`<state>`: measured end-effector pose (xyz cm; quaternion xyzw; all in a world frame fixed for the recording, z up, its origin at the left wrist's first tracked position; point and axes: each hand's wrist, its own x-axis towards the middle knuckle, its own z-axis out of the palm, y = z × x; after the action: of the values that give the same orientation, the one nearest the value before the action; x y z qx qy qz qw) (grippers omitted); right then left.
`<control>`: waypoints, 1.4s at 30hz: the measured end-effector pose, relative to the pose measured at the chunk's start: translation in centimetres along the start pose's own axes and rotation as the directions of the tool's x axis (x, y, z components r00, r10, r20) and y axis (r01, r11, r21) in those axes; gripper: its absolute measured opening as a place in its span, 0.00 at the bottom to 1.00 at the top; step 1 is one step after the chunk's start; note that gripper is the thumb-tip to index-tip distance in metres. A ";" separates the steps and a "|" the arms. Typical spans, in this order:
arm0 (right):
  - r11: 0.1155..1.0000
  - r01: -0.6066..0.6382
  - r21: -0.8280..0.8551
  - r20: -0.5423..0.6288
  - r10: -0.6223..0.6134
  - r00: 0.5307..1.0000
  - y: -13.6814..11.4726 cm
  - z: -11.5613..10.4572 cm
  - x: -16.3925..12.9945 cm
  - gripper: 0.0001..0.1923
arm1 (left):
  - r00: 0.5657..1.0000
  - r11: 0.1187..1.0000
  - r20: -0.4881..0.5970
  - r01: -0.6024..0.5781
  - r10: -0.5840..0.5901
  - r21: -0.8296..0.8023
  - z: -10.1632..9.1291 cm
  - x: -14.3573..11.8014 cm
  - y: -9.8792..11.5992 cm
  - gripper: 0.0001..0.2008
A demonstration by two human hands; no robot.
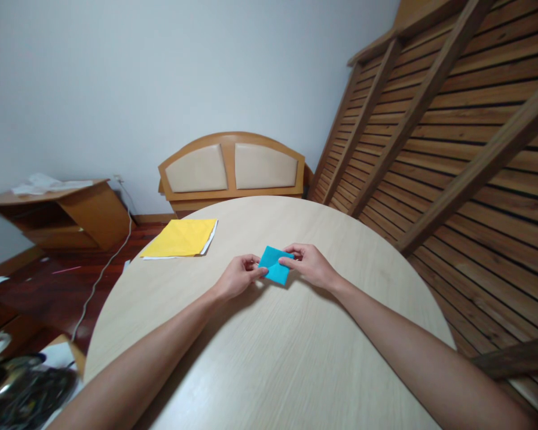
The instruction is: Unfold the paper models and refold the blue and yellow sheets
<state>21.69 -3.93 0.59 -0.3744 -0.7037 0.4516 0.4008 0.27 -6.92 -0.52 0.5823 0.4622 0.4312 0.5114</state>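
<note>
Beneath the grip, pale round table (341, 370). Blue folded square (271, 257) pinched from either side by left hand (238, 278) and right hand (312, 266), presumably to keep its folds flat; yellow paper (179, 237) farther off, leftward, apparently to leave working room.

Yellow paper (179, 237) lies over white paper (210, 239) on the far left of the round bench (296, 358). Beyond stands a cream-panelled headboard (230, 168); slatted wood (457, 119) rises at right; left, a cable (100, 278) trails past a cabinet (94, 215).
</note>
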 end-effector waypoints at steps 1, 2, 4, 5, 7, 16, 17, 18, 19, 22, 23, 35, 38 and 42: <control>1.000 0.005 -0.004 0.007 -0.005 1.000 0.0 -0.1 0.0 0.15 | 1.000 1.000 0.025 0.010 -0.010 0.019 0.0 0.0 -0.1 0.14; 1.000 0.013 -0.014 0.020 -0.012 1.000 0.0 -0.1 -0.1 0.14 | 0.999 0.999 0.043 0.017 -0.019 0.041 0.0 -0.1 -0.2 0.15; 0.999 0.025 -0.045 0.055 -0.022 0.998 0.0 -0.2 -0.1 0.14 | 0.997 0.996 0.070 0.023 -0.029 0.086 0.1 -0.2 -0.3 0.16; 0.998 0.030 -0.062 0.072 -0.025 0.997 0.0 -0.2 -0.2 0.14 | 0.996 0.994 0.084 0.022 -0.031 0.106 0.1 -0.2 -0.3 0.17; 0.995 0.038 -0.091 0.102 -0.029 0.994 0.1 -0.2 -0.3 0.14 | 0.993 0.991 0.116 0.018 -0.033 0.131 0.1 -0.3 -0.2 0.18; 0.969 0.150 -0.196 0.154 -0.121 0.981 -0.9 0.7 -1.0 0.12 | 0.967 0.978 0.251 -0.022 -0.032 0.209 1.1 -0.9 -0.3 0.17; 0.966 0.160 -0.201 0.159 -0.129 0.979 -1.0 0.7 -1.0 0.12 | 0.968 0.977 0.249 -0.030 -0.024 0.212 1.3 -1.0 -0.3 0.17; 0.965 0.168 -0.202 0.166 -0.135 0.977 -1.0 0.8 -1.0 0.12 | 0.969 0.976 0.245 -0.041 -0.013 0.214 1.4 -1.0 -0.3 0.18; 0.964 0.173 -0.200 0.175 -0.139 0.975 -1.0 0.8 -1.0 0.12 | 0.969 0.974 0.245 -0.055 0.000 0.218 1.4 -1.0 -0.3 0.18; 0.963 0.180 -0.200 0.184 -0.144 0.972 -1.0 0.9 -1.0 0.12 | 0.967 0.967 0.253 -0.088 0.025 0.240 1.5 -1.1 -0.2 0.19; 0.963 0.174 -0.206 0.175 -0.138 0.975 -1.0 0.9 -1.0 0.13 | 0.965 0.964 0.260 -0.094 0.027 0.248 1.5 -1.2 -0.2 0.19; 0.964 0.151 -0.217 0.118 -0.128 0.985 -1.3 1.1 -1.0 0.15 | 0.971 0.953 0.231 -0.121 0.057 0.277 1.4 -1.1 0.0 0.22; 0.981 0.101 -0.163 0.043 -0.096 0.994 -0.9 1.0 -0.8 0.12 | 0.988 0.961 0.108 -0.137 0.113 0.241 1.3 -0.9 0.2 0.22; 0.999 0.006 0.032 -0.035 -0.004 0.999 -0.1 1.4 -0.5 0.27 | 0.982 0.970 -0.033 -0.179 0.187 0.166 1.2 -0.6 0.3 0.22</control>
<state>20.56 -4.86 0.17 -0.3741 -0.6902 0.4551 0.4202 1.32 -7.78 -0.33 0.6515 0.4522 0.4516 0.4088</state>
